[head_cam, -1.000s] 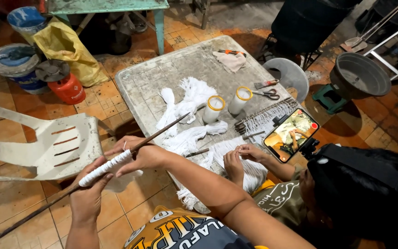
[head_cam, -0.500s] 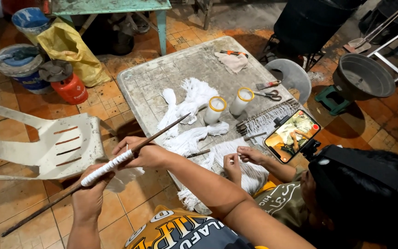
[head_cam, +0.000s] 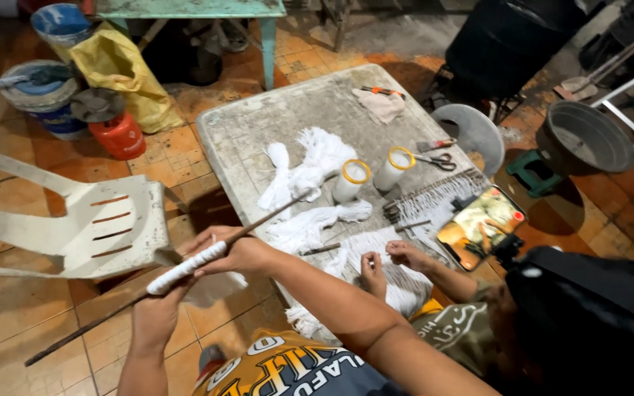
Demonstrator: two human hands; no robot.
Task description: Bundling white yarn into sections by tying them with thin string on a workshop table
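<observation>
the left hand (head_cam: 157,312) covers the lower end of the white wrapping (head_cam: 185,268) on the long stick (head_cam: 163,282); the phone (head_cam: 481,226) screen is too small to read; the white chair (head_cam: 60,220) runs off the left edge

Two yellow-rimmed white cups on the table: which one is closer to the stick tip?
The left yellow-rimmed white cup, standing beside the far tip of the long thin stick. The other yellow-rimmed white cup stands further right, next to the grey scissors.
</observation>
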